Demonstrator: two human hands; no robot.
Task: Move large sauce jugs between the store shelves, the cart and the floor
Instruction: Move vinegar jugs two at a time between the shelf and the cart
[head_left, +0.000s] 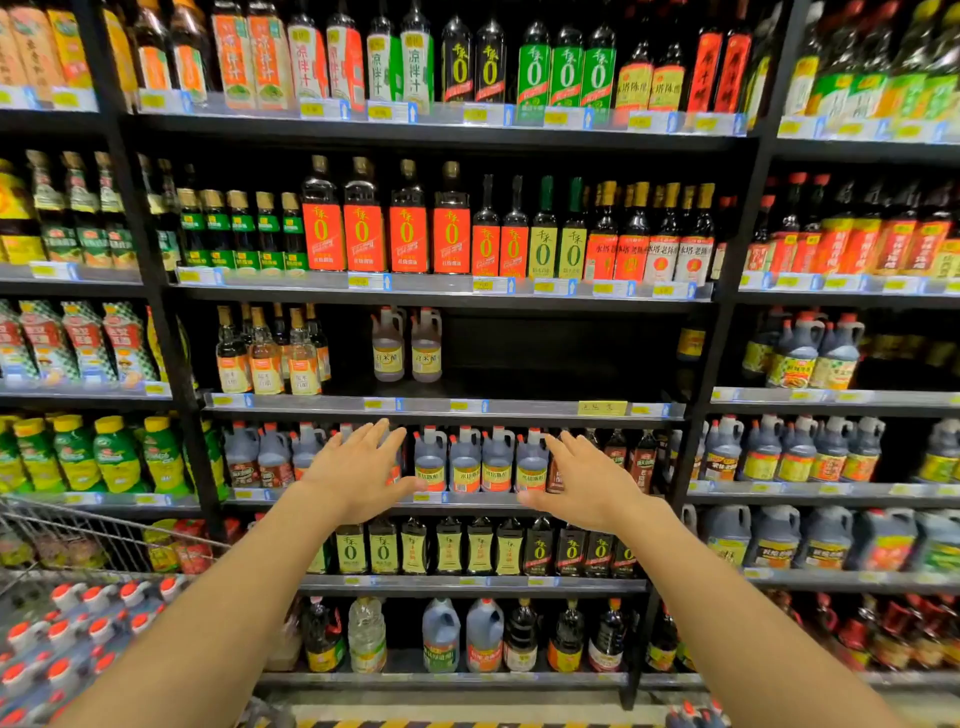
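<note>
Four dark sauce jugs (480, 462) with red caps stand in a row on a shelf (467, 500), framed by the left hand (358, 475) and right hand (587, 486), both spread, holding nothing. Two pale jugs (407, 345) stand one shelf up. Lower left, a wire cart (78, 535) holds many red-capped jugs (78, 631).

Shelf bay (545, 358) right of pale jugs (407, 345) open.

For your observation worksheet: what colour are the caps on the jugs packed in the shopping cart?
Red-orange caps on white necks, in the head view, lower left.
</note>
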